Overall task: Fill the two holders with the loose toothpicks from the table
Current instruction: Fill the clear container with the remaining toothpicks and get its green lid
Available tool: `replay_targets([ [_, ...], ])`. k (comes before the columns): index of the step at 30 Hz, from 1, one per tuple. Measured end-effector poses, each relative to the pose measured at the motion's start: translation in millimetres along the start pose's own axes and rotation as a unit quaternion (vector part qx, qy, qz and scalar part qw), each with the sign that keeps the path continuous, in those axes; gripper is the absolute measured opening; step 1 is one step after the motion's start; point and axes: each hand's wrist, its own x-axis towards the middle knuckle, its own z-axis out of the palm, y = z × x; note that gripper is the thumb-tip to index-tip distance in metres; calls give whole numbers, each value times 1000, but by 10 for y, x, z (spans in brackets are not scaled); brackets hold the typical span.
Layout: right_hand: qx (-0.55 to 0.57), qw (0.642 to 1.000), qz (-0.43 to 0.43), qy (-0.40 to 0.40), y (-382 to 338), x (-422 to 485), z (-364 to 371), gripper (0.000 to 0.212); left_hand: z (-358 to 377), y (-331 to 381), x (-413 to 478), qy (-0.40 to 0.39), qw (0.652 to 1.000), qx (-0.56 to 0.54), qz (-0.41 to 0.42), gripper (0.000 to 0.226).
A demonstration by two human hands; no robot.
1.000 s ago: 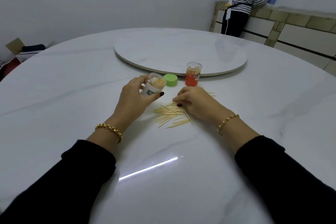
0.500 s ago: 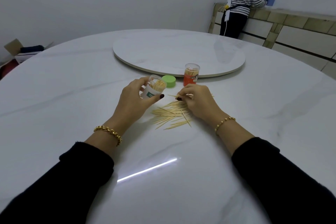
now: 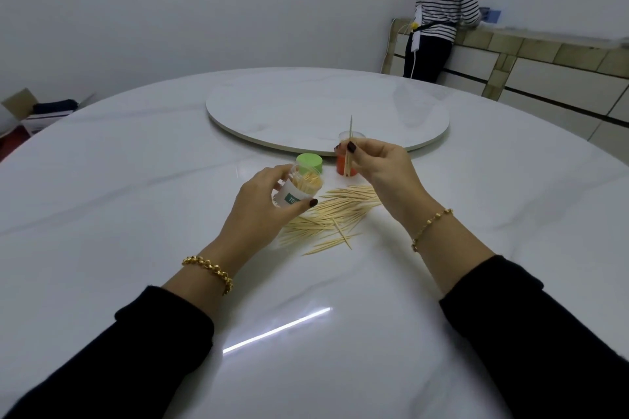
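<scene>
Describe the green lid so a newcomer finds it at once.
On the white round table, look just before the turntable's near edge. The lid stands left of the orange holder, just beyond the clear holder in the left hand; it alone is solid green.

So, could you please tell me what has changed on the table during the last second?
The right hand has risen off the loose toothpicks, taking a few toothpicks with it, pinched upright in front of the orange holder. The left hand still holds the clear holder tilted; the green lid has not moved.
</scene>
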Motion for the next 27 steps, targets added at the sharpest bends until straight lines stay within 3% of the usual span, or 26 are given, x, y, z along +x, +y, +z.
replay_targets([
  [8, 175, 982, 59, -42, -183, -58, 164, 11, 62, 53, -24, -19, 1000, 3, 21, 58],
  [12, 202, 974, 88, -59, -55, -113, 280, 11, 60, 61, -30, -16, 999, -4, 30, 54],
  [16, 158, 981, 86, -75, 100, -183, 380, 28, 54, 57, -33, -13, 999, -11, 28, 51],
  [21, 92, 993, 39, -56, 100, -185, 417, 10, 53, 49, -27, -12, 1000, -9, 25, 51],
  [27, 38, 998, -43, 13, 33, -220, 461, 26, 59, 47, -22, -10, 1000, -7, 25, 53],
])
